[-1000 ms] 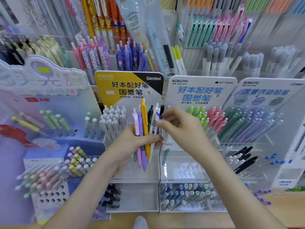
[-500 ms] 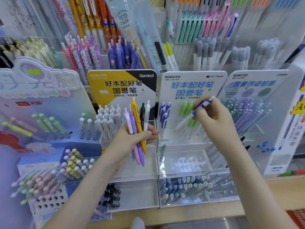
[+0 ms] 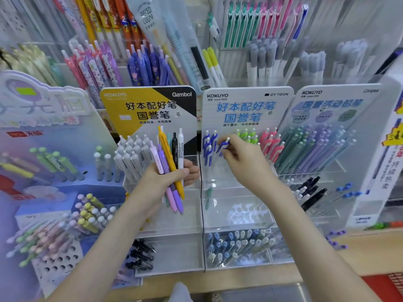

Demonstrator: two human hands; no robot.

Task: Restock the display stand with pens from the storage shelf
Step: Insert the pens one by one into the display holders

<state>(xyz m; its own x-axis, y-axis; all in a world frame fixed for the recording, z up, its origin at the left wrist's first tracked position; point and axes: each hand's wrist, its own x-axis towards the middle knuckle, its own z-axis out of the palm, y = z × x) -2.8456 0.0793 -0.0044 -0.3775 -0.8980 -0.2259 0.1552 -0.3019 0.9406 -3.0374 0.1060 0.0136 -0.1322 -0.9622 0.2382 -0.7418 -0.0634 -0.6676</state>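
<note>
At the left end of the top tier of the display stand (image 3: 246,101), the right hand (image 3: 244,162) is pinching a blue-clip pen (image 3: 224,146) between thumb and curled fingertips. It is holding the pen just beside the row of matching pens (image 3: 208,147) standing there. The pen's lower end is pointing down toward the tier, but the hand is hiding it, so I cannot tell whether it is already sitting in a hole.

If the tip is missing its hole at release, the pen is likely heading down the clear front of the stand to a lower tier. The right hand's knuckles are hovering near the green pens (image 3: 247,136) on the same tier, so a sideways nudge is risking a tipped row.

The left hand (image 3: 165,177) is wrapping its fingers and thumb round a bundle of pens (image 3: 170,162) in front of the yellow stand (image 3: 141,110). The barrels are sticking out unevenly above and below the fist. Any loosening there is inviting one to slide out toward the counter (image 3: 359,247).

The blue-clip pen is showing a slim white barrel, a blue clip and a white push-button. It is leaning with its top toward the right. Its plastic is looking smooth, and probably slippery in so light a pinch.
</note>
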